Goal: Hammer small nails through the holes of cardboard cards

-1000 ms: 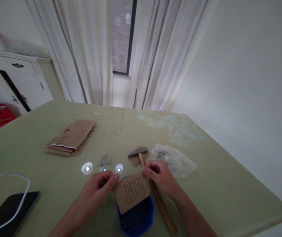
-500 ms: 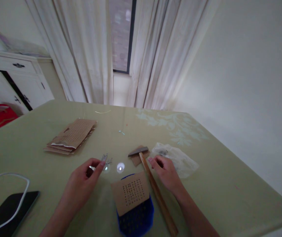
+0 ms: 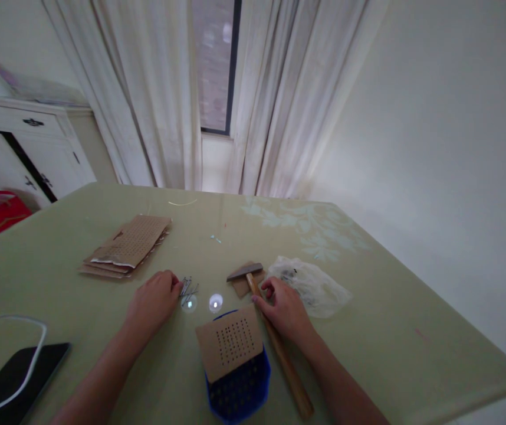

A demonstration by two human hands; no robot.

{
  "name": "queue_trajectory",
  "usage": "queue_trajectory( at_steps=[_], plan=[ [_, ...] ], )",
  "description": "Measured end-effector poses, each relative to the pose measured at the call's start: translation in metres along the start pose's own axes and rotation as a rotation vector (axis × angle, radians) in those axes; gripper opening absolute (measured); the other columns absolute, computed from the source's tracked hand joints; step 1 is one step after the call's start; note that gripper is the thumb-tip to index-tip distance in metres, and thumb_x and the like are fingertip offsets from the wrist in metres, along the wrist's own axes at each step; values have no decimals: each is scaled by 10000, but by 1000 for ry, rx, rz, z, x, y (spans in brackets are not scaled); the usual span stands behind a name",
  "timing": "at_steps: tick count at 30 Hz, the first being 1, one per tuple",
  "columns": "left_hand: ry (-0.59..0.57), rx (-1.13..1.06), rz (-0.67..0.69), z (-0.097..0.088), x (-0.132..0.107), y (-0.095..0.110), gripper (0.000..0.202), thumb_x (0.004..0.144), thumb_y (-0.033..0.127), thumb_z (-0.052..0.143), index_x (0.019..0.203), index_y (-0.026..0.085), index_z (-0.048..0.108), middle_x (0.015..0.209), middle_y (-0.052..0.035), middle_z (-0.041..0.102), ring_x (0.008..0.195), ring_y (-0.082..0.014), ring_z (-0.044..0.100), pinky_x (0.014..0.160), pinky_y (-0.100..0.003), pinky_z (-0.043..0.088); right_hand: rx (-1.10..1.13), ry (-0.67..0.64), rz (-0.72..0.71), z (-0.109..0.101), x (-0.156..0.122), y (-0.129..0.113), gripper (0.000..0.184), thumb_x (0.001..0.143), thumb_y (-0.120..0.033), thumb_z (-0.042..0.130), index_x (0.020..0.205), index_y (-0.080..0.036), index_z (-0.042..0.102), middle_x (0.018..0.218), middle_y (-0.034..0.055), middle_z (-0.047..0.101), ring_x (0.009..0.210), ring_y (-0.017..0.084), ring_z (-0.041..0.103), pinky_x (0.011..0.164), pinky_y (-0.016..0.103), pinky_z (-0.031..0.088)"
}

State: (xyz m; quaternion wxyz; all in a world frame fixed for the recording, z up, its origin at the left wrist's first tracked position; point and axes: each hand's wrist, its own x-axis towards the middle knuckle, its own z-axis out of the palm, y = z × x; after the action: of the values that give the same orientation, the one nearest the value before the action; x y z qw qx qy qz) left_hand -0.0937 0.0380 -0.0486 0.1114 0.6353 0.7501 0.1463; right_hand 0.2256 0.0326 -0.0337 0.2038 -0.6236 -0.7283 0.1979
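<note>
A perforated cardboard square (image 3: 229, 342) lies on top of a blue perforated basket (image 3: 239, 391) near the table's front edge. My left hand (image 3: 153, 302) rests palm down on the table, its curled fingertips touching a small pile of nails (image 3: 188, 288). My right hand (image 3: 282, 308) curls over the upper part of a wooden hammer handle (image 3: 283, 360); the hammer's dark head (image 3: 245, 271) lies on a small cardboard scrap. Whether the fingers fully grip the handle is unclear.
A stack of perforated cardboard sheets (image 3: 125, 245) lies at the left back. A crumpled clear plastic bag (image 3: 308, 283) sits right of the hammer. A dark phone (image 3: 12, 381) with a white cable (image 3: 9, 321) is at the front left. The green table (image 3: 390, 330) ends near the right wall.
Both hands left the cardboard square. My left hand moved up and left to the nails and lowered onto the table; my right hand shifted onto the hammer handle.
</note>
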Motion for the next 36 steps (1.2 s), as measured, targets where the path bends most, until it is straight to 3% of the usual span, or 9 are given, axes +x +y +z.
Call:
queue_trajectory(
  at_steps=[5,8,10,12,16,22,36],
  plan=[
    [59,-55,9,5,-4,-3,220,966,257,475,882,192,668,960,-185,777,996,-346,745,919,-434,538,-28,-21,1,0,-2,-3,203,884,-287,853,936,-201,677,828,23,708,784,230,645,701,317,373],
    [115,-133,26,1,-11,2,277,1015,305,419,1010,179,665,1016,-163,761,1008,-321,733,935,-428,551,-36,-28,1,1,-2,-4,208,884,-294,853,943,-206,675,805,6,696,756,217,631,682,310,354],
    [152,-305,72,-5,-20,11,359,1063,408,405,1192,181,651,1062,-113,756,969,-275,733,873,-375,575,-42,-29,2,2,-2,-3,202,885,-292,848,946,-210,673,799,1,691,753,215,626,680,308,351],
    [169,-618,171,-13,-33,24,400,1067,495,473,1286,213,655,1064,-70,754,926,-241,727,806,-330,575,-46,-29,5,2,-3,-2,215,877,-299,856,951,-213,673,799,0,688,758,218,625,684,309,351],
    [19,-908,366,-25,-57,44,251,1025,456,631,961,242,747,924,-35,756,880,-212,696,792,-296,551,-46,-29,-1,4,-2,-1,231,870,-303,860,962,-215,667,793,-6,686,747,214,617,679,309,339],
    [-138,-868,379,-29,-63,43,216,995,448,697,938,268,801,909,-30,802,894,-231,715,825,-324,548,-50,-52,7,5,-2,-1,164,894,-251,801,942,-218,647,765,-12,678,714,201,600,656,307,321],
    [-205,-809,443,-35,-66,47,227,1005,428,660,933,288,824,932,-34,815,888,-232,734,781,-304,578,-35,-62,19,4,-2,-2,149,900,-243,790,946,-219,651,730,-20,662,680,197,603,641,304,321]
  ],
)
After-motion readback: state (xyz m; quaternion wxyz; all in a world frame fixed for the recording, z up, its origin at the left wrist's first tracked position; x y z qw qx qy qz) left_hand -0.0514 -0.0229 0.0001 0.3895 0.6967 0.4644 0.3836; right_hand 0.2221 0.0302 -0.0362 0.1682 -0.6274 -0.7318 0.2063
